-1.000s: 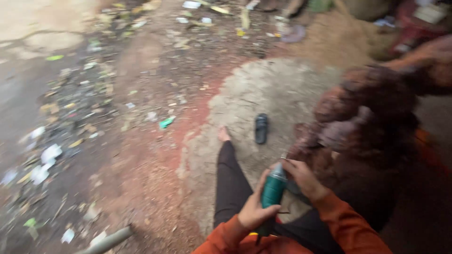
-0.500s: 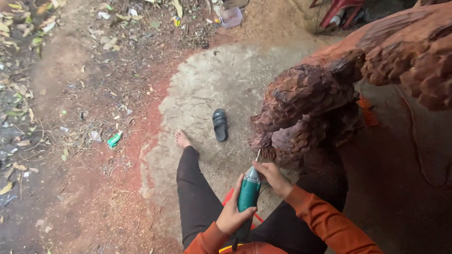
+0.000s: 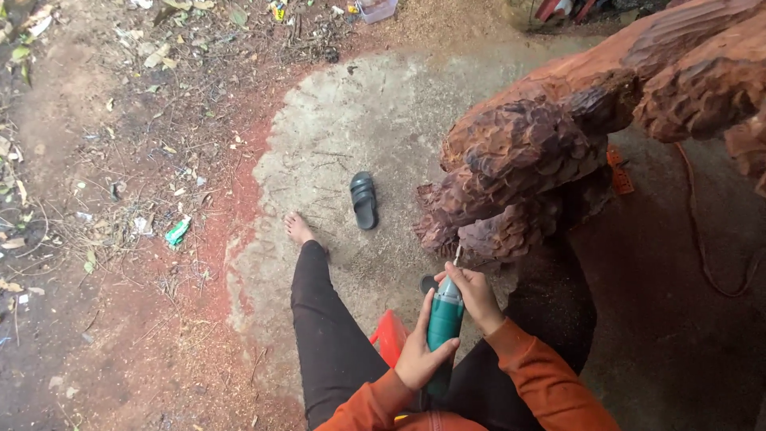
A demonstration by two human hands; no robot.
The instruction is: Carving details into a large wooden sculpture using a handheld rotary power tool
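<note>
Green rotary tool (image 3: pixel 444 319) between left hand (image 3: pixel 420 353); right hand (image 3: pixel 475 294)

A small crumpled green and white wrapper (image 3: pixel 177 232) lies on the red dirt left of the pale concrete patch (image 3: pixel 351 120), well apart from the bare foot. Up at the top edge, among dry leaves and twigs, sits a little clear plastic tub (image 3: pixel 377 9), and just left of it a scrap of yellowish packet (image 3: pixel 278 10), too small to make out further. Pale bits of litter are scattered along the left edge; no signs or screens show anywhere.
</note>
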